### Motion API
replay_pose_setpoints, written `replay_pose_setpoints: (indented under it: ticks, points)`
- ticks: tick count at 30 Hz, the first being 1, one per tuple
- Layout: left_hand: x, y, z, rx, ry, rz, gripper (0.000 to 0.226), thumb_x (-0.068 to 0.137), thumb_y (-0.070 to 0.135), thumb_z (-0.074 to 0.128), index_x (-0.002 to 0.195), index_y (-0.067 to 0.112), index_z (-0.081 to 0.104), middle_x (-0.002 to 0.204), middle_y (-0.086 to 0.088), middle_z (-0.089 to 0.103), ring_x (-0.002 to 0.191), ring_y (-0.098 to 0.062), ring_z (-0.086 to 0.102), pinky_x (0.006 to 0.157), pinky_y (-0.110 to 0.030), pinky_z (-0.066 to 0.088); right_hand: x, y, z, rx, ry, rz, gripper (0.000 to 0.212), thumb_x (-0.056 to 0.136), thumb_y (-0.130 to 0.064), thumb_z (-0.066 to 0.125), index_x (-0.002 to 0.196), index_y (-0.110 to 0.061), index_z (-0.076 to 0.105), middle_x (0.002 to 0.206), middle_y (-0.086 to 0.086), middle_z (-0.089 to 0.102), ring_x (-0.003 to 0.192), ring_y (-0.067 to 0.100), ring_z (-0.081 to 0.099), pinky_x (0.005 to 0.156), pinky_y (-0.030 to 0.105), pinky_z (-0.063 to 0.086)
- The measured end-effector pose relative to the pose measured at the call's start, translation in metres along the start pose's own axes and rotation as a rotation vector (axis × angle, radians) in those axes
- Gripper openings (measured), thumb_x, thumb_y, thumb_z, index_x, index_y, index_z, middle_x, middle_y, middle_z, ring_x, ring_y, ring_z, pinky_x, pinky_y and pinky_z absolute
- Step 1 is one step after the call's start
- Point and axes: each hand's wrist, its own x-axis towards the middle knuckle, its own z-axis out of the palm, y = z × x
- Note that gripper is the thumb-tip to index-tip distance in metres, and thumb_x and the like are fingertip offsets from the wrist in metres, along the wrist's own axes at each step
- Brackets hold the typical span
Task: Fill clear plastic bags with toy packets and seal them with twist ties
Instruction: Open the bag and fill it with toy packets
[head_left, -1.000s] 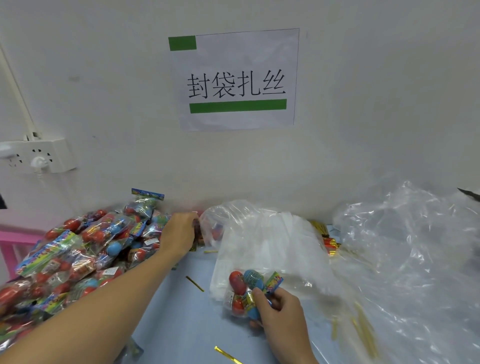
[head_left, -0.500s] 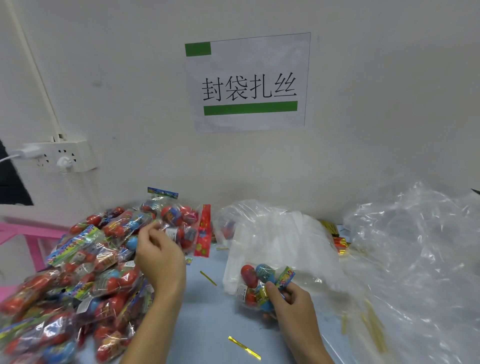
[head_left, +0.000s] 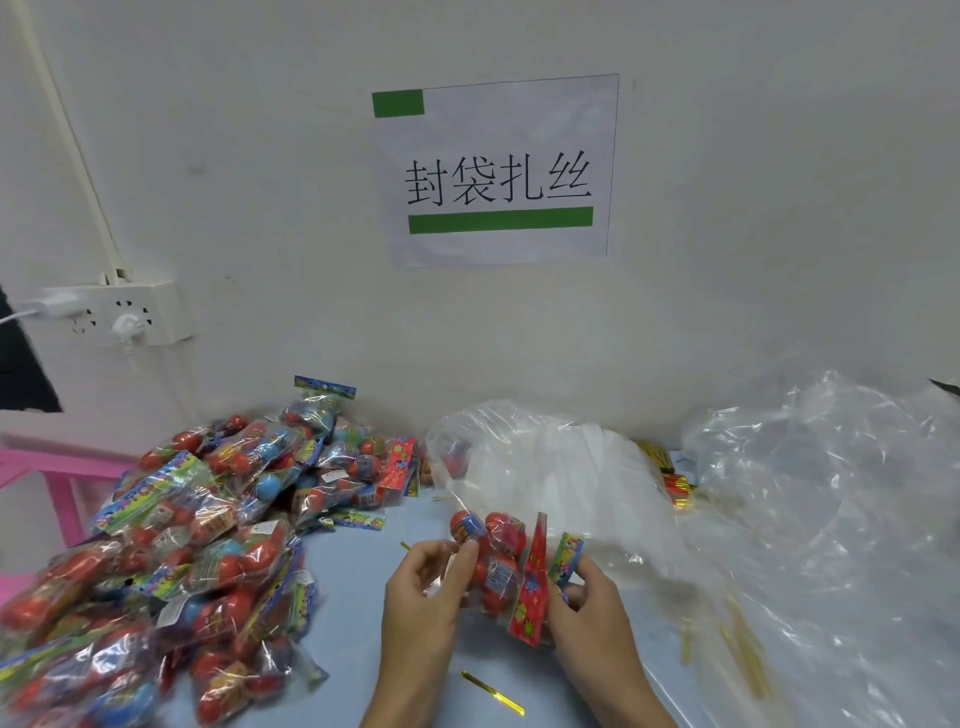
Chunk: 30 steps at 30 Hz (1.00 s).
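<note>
A big pile of toy packets (head_left: 197, 540), each with red and blue balls under a colourful header card, covers the left of the blue table. My left hand (head_left: 426, 587) holds one toy packet (head_left: 498, 566) with a red card at the mouth of a clear plastic bag (head_left: 561, 483). My right hand (head_left: 592, 608) grips the bag's lower edge, with a packet with a green card (head_left: 566, 556) inside it. A gold twist tie (head_left: 491, 692) lies on the table in front of my hands.
A heap of clear plastic bags (head_left: 831, 519) fills the right side, with several gold twist ties (head_left: 743, 644) under it and a bundle of ties (head_left: 670, 478) by the wall. A power strip (head_left: 119, 314) hangs on the wall at left, above a pink stool (head_left: 57, 473).
My left hand took a red-carded packet from the pile and carried it right to the bag's mouth, meeting my right hand. The camera view shifted slightly left and down.
</note>
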Motion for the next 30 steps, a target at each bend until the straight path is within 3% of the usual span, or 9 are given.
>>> replay_pose_setpoints:
  ticks: [4, 9, 11, 15, 18, 22, 26, 28, 30]
  points:
    - [-0.002, 0.001, -0.005, -0.006, 0.012, 0.028, 0.038, 0.067, 0.04, 0.076, 0.081, 0.005, 0.071, 0.081, -0.008, 0.073, 0.078, -0.016, 0.071, 0.061, -0.016, 0.053, 0.0, -0.002, -0.001, 0.049, -0.026, 0.019, 0.01, 0.098, -0.029, 0.059, 0.103, -0.024, 0.066, 0.069, 0.009, 0.075, 0.066, 0.018, 0.075, 0.051, 0.021, 0.055]
    - [-0.007, 0.004, -0.001, -0.022, -0.056, 0.01, 0.025, 0.081, 0.023, 0.072, 0.083, -0.001, 0.067, 0.077, -0.008, 0.074, 0.071, -0.008, 0.071, 0.059, -0.016, 0.053, 0.001, -0.003, -0.004, 0.233, -0.17, 0.071, 0.037, 0.098, -0.05, 0.048, 0.108, -0.027, 0.075, 0.1, 0.009, 0.077, 0.093, 0.03, 0.075, 0.081, 0.048, 0.06]
    - [-0.009, 0.002, 0.001, 0.035, -0.058, 0.042, 0.022, 0.084, 0.023, 0.071, 0.086, 0.003, 0.064, 0.078, -0.001, 0.074, 0.072, -0.005, 0.071, 0.06, -0.016, 0.053, -0.002, -0.003, -0.004, 0.195, -0.199, 0.022, 0.036, 0.091, -0.056, 0.057, 0.112, -0.031, 0.072, 0.102, 0.006, 0.077, 0.094, 0.027, 0.075, 0.083, 0.047, 0.06]
    - [-0.012, -0.005, 0.003, 0.143, -0.112, 0.076, 0.016, 0.088, 0.023, 0.071, 0.098, 0.013, 0.063, 0.087, 0.004, 0.075, 0.083, -0.007, 0.071, 0.067, -0.017, 0.054, -0.002, -0.001, 0.0, 0.076, -0.13, -0.115, 0.03, 0.086, -0.025, 0.077, 0.114, -0.022, 0.067, 0.096, -0.004, 0.078, 0.089, 0.013, 0.075, 0.073, 0.02, 0.057]
    - [-0.013, -0.004, 0.001, 0.132, -0.168, 0.052, 0.016, 0.089, 0.017, 0.07, 0.102, 0.014, 0.06, 0.093, 0.002, 0.075, 0.087, -0.013, 0.073, 0.07, -0.021, 0.056, -0.005, -0.004, 0.001, 0.06, -0.096, -0.135, 0.024, 0.087, -0.012, 0.074, 0.11, -0.018, 0.069, 0.09, 0.0, 0.078, 0.081, 0.015, 0.075, 0.069, 0.02, 0.057]
    - [-0.01, 0.002, -0.007, 0.021, -0.243, 0.004, 0.042, 0.089, -0.001, 0.066, 0.118, 0.026, 0.054, 0.105, 0.024, 0.072, 0.098, 0.002, 0.069, 0.071, -0.012, 0.053, -0.006, -0.005, 0.002, 0.075, -0.112, -0.143, 0.027, 0.085, -0.006, 0.076, 0.109, -0.017, 0.068, 0.088, 0.003, 0.078, 0.078, 0.018, 0.075, 0.063, 0.022, 0.058]
    - [-0.012, 0.002, -0.005, -0.045, -0.303, -0.047, 0.056, 0.075, 0.035, 0.079, 0.124, 0.028, 0.054, 0.108, 0.015, 0.073, 0.102, -0.006, 0.069, 0.076, -0.019, 0.056, -0.01, -0.009, 0.002, 0.092, -0.151, -0.144, 0.037, 0.077, -0.013, 0.085, 0.108, -0.026, 0.07, 0.091, 0.005, 0.078, 0.079, 0.021, 0.076, 0.057, 0.026, 0.058]
    - [-0.013, 0.003, -0.001, -0.047, -0.292, -0.054, 0.061, 0.07, 0.045, 0.086, 0.122, 0.027, 0.058, 0.104, 0.007, 0.075, 0.1, -0.013, 0.071, 0.077, -0.027, 0.059, -0.01, -0.011, 0.0, 0.109, -0.169, -0.131, 0.043, 0.071, -0.018, 0.086, 0.11, -0.025, 0.069, 0.093, 0.006, 0.077, 0.079, 0.02, 0.075, 0.055, 0.019, 0.054]
    - [-0.013, 0.002, 0.002, -0.03, -0.247, -0.02, 0.06, 0.065, 0.051, 0.086, 0.114, 0.026, 0.061, 0.097, 0.009, 0.075, 0.093, -0.012, 0.073, 0.071, -0.027, 0.059, -0.009, -0.012, -0.002, 0.122, -0.204, -0.129, 0.051, 0.068, -0.018, 0.085, 0.115, -0.02, 0.066, 0.096, 0.008, 0.077, 0.083, 0.023, 0.076, 0.061, 0.023, 0.057]
